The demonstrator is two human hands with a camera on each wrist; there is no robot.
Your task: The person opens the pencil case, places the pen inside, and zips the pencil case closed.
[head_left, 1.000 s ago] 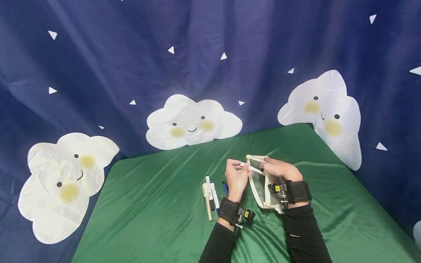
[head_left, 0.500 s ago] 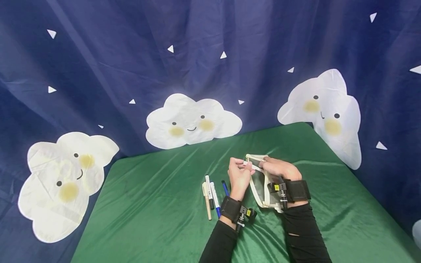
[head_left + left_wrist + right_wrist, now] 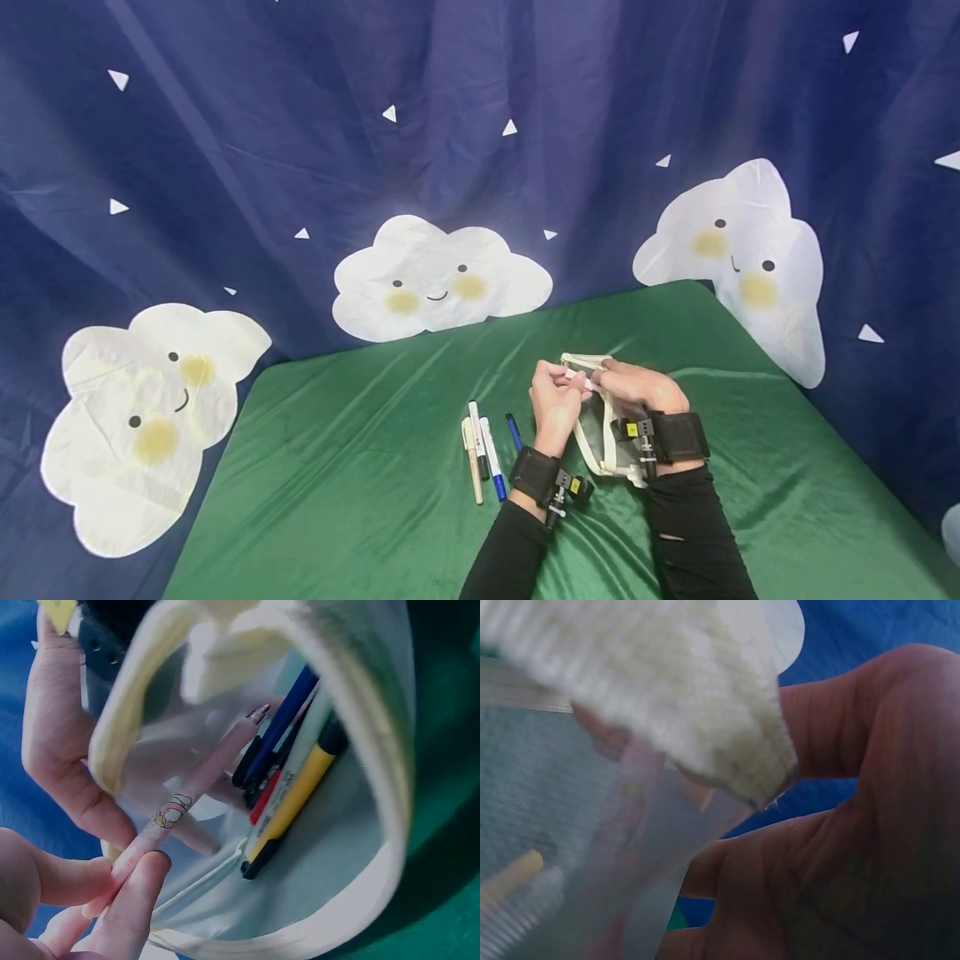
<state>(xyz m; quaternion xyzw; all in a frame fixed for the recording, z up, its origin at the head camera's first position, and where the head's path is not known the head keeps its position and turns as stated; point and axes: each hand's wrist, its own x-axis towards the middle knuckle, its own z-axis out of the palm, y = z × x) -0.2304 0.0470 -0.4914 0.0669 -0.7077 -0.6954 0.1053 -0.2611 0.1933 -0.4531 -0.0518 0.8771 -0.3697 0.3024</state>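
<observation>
A see-through mesh pencil pouch (image 3: 609,433) with cream trim lies open-mouthed on the table. Between thumb and fingertips, my left hand (image 3: 555,410) pinches a pink pen (image 3: 176,810) with a cartoon print. The pen's metal tip points through the mouth into the pouch. My right hand (image 3: 643,388) grips the pouch by its far right side, thumb and fingers on either side of the wall. Inside, in the left wrist view, lie a yellow pen (image 3: 296,799) with black ends, a dark blue pen (image 3: 281,724) and a red piece (image 3: 266,796).
Left of my left hand, a beige pen (image 3: 472,462), a black-ended white marker (image 3: 477,433), a blue-ended white marker (image 3: 492,460) and a blue pen (image 3: 513,430) lie on the green cloth (image 3: 337,475). A dark blue curtain (image 3: 465,67) with clouds hangs behind the table.
My left hand has shifted right, carrying the pink pen farther into the pouch mouth. More of the blue pen and blue-ended marker shows. My right hand stays in place on the pouch.
</observation>
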